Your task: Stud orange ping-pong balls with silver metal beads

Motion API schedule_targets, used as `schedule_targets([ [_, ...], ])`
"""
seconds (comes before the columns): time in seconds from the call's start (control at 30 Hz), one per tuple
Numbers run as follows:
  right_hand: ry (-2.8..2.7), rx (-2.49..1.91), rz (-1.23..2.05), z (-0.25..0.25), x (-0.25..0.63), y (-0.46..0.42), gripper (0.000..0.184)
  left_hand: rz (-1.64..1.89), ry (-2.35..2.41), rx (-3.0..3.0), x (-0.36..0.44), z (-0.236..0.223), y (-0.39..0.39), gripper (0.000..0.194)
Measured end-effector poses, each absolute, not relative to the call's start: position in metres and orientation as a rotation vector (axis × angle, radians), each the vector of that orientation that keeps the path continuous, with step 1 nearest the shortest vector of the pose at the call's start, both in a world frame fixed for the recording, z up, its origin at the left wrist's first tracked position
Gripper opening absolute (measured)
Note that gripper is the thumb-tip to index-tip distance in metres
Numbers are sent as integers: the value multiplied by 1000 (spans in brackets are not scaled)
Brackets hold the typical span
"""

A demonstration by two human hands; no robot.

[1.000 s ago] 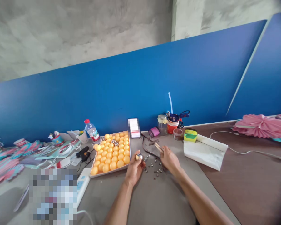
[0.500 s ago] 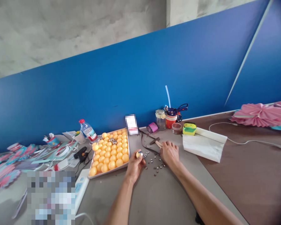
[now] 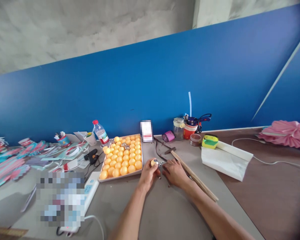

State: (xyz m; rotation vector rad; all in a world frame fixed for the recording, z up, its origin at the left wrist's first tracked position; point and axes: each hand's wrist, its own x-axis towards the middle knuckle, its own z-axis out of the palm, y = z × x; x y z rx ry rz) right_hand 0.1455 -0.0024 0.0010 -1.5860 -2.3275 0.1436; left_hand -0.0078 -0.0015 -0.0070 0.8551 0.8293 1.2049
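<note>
My left hand [image 3: 147,175] is closed around a small orange ball [image 3: 153,162] with shiny silver pieces on its side, held just above the table. To its right, my right hand [image 3: 175,172] rests low over the loose silver beads [image 3: 161,164], with its fingers apart and bent toward them; most of the beads are hidden under it. Beside the right wrist lies a hammer [image 3: 193,176] with a dark head and a long pale wooden handle, out of the hand. Left of my hands stands a tray [image 3: 120,177] filled with orange balls [image 3: 124,170], a few of them silver-covered.
A water bottle [image 3: 100,132] stands behind the tray. Along the blue partition [image 3: 130,93] are a clear jar [image 3: 178,129], a red cup of tools [image 3: 190,131] and a yellow-green box [image 3: 210,141]. A white sheet [image 3: 226,161] lies right; a power strip [image 3: 91,186] and glue gun [image 3: 91,156] lie left.
My right hand has let go of the hammer, which now lies on the table, and has moved left and nearer over the beads. My left hand still holds the ball.
</note>
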Motion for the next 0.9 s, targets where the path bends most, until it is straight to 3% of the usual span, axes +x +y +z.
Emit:
schedule_targets([
  [0.9,-2318,-1544,245,-9,138,4,17,1201,856,779,-4,0,0,48],
])
